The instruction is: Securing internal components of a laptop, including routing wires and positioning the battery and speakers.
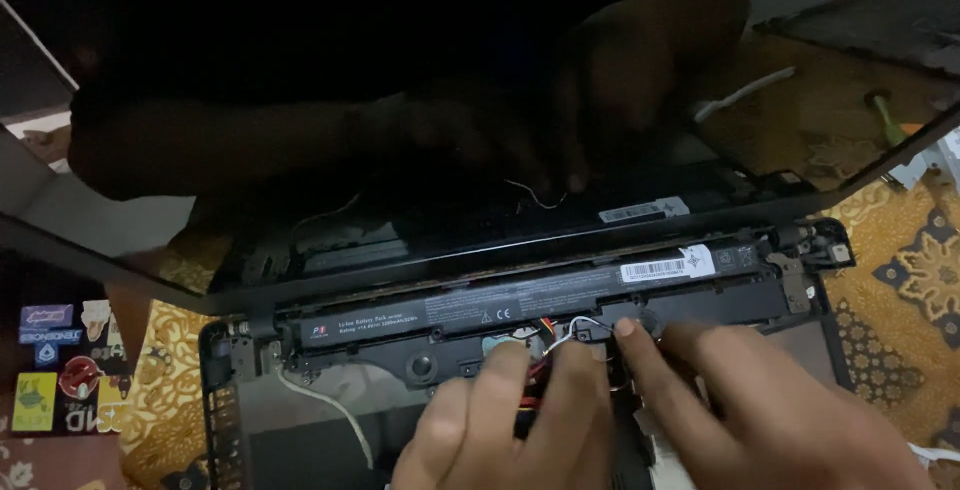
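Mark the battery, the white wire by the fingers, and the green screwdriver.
battery (520, 300): head view, middle of the long black pack's label face.
white wire (572, 328): head view, loop just left of the right fingertip.
green screwdriver (884, 115): head view, on its green handle, upper right.

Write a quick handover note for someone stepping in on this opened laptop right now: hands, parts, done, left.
Left hand: fingers down on the red and black wires below the battery.
Right hand: fingertip pressing the white wire by the battery.
Laptop: bottom cover off, insides exposed, screen propped open behind.
Done: case opened.
Left: battery is in its bay; wires loose. A screwdriver lies far right.
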